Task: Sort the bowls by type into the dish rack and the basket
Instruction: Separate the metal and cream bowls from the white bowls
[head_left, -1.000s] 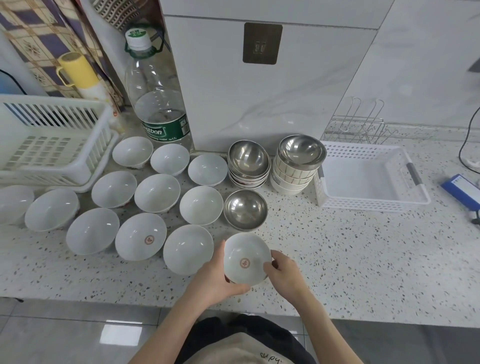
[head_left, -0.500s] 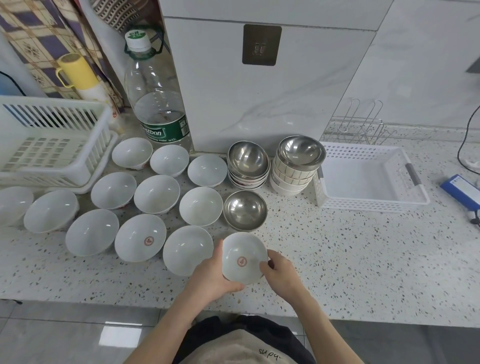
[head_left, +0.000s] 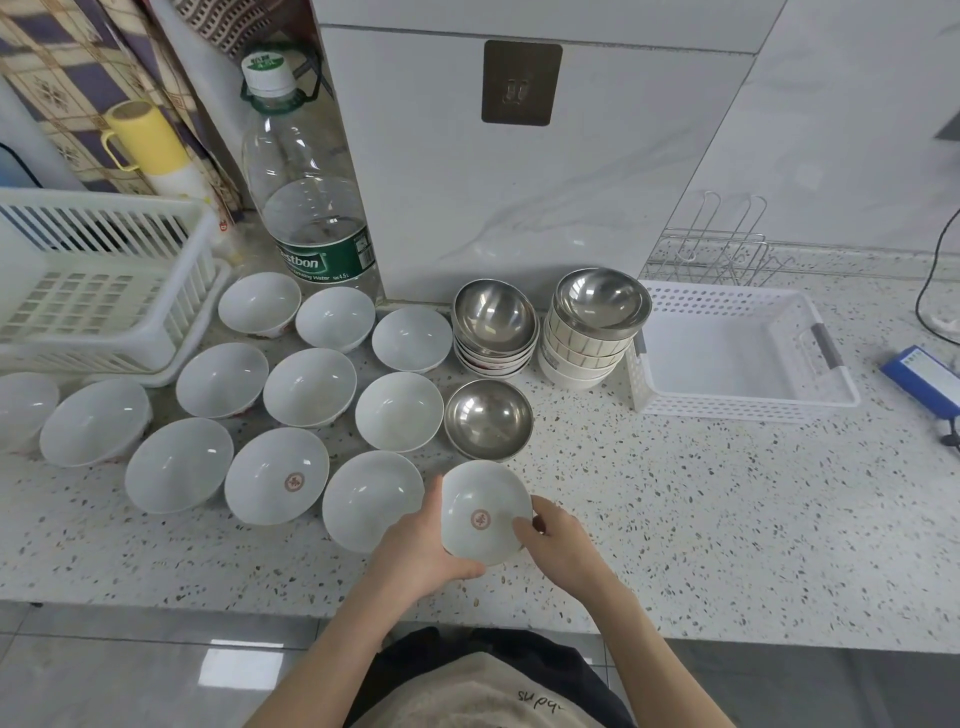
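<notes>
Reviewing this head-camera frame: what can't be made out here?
- Held white bowl: its underside is hidden behind the left hand and right hand.
- Leftmost white bowl: cut by the left edge.
- Stacked bowls under the top steel bowl: count unclear.
- Dish rack: left part out of frame.

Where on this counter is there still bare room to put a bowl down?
The speckled counter is bare right of the held bowl, in front of the white basket. The basket's floor and the dish rack look empty. Left of the steel bowl, white bowls crowd nearly rim to rim.
</notes>
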